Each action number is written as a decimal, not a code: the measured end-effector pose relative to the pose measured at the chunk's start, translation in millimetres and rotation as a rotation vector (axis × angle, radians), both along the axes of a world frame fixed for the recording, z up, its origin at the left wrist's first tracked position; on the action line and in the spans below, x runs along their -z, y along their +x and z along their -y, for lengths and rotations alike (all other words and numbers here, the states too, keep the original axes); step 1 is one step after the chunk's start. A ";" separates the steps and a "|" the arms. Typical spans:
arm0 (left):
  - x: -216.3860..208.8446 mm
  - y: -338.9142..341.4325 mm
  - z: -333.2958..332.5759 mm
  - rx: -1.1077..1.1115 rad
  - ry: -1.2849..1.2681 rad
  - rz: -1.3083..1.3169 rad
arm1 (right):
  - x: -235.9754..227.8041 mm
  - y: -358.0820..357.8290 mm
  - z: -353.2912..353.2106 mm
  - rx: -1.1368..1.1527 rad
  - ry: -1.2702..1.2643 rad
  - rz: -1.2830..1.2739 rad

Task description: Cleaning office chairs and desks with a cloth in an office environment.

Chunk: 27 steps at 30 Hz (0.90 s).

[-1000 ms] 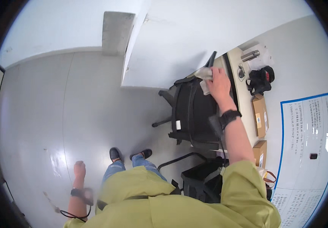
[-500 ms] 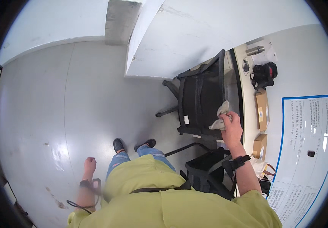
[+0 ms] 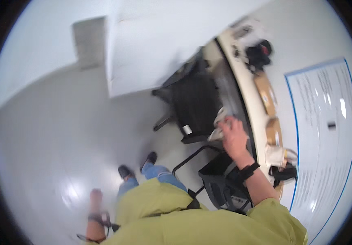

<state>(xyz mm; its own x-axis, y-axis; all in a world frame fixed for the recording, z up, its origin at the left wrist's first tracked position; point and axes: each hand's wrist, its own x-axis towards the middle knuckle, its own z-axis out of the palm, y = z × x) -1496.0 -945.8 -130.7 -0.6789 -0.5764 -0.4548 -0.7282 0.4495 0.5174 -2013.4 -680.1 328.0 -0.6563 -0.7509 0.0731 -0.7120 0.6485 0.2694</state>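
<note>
Clutching a crumpled white cloth [image 3: 218,126], the right hand [image 3: 234,136] is closing its fingers around the wad, thumb side toward the desk; the cloth is bunching out past the knuckles, over the rear edge of the black mesh-backed office chair [image 3: 194,102] and just beside the long pale desk edge [image 3: 247,94]. Motion blur is softening this part of the frame, so whether the cloth is actually touching the chair or the desk cannot be told. The left hand [image 3: 96,197] is hanging low beside the body over the glossy grey floor [image 3: 53,143], well apart from the work; it is blurred and small, and whether its fingers are spread or curled cannot be told. A black wristband is sitting on the right forearm, a yellow-green sleeve behind it. Judgement on wiping well from here: the wad is looking loose, so flattening it under the palm would be giving more contact than a fingertip clutch, and long strokes along the desk edge would be suiting the narrow strip better than dabbing. Brown cardboard boxes [image 3: 265,94] and a black device [image 3: 259,53] are lying on the desk near the white wall board with blue border [image 3: 327,122]; a trailing corner of cloth could be snagging on them or on the chair arm.
</note>
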 end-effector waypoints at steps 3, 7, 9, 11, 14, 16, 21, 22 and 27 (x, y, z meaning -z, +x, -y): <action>24.6 -28.6 42.5 0.024 -0.001 -0.133 | 9.8 8.4 -35.5 0.061 -0.082 0.075; -46.8 -216.9 92.8 0.033 0.414 -0.132 | 23.2 -6.5 -48.0 0.135 -0.209 0.131; -103.4 -315.6 89.3 0.120 0.246 -0.483 | 33.6 -10.5 -42.0 0.131 -0.311 0.086; -114.8 -403.0 125.3 0.331 0.226 -0.713 | 47.1 -14.5 -24.1 0.068 -0.406 0.041; -287.0 -536.7 34.7 0.700 -0.362 -1.005 | 42.0 -1.8 -44.7 0.163 -0.418 -0.009; -343.2 -587.4 29.2 0.826 -0.574 -1.127 | 44.4 0.4 -43.1 0.198 -0.469 -0.033; -338.2 -719.0 32.2 0.912 -1.019 -0.920 | 41.5 23.0 -77.5 0.402 -0.559 -0.043; -330.5 -740.0 40.1 0.945 -1.040 -0.837 | 41.7 23.7 -78.2 0.439 -0.558 -0.056; -365.3 -701.5 -17.5 1.152 -0.630 -0.801 | 64.8 16.8 -45.4 0.699 -0.734 -0.123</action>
<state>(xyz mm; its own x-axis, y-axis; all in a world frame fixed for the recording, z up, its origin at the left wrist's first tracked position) -2197.5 -928.3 234.5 -0.8165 0.4639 0.3435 0.5248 0.8445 0.1069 -1996.5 -634.7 263.2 -0.8874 0.0548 0.4578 -0.1049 0.9428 -0.3163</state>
